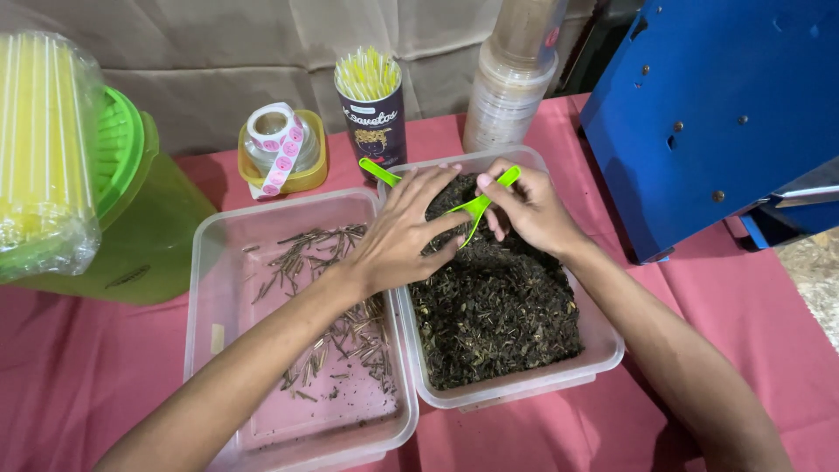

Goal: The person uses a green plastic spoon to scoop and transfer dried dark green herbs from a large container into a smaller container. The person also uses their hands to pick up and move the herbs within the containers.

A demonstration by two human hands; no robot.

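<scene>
head view: right hand [529, 210] pinches green scoop [476, 205] over dark tea leaves [494, 301] in right tub [603, 341], left hand [402, 232] fingers spread open on them; a tilted scoop risks spilling onto pink cloth [664, 350].

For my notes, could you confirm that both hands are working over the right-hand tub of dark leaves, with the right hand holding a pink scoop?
Not quite: the scoop in the right hand is green, not pink, as the head view shows. Both it and the left hand are indeed over the right-hand tub of dark leaves.
</scene>
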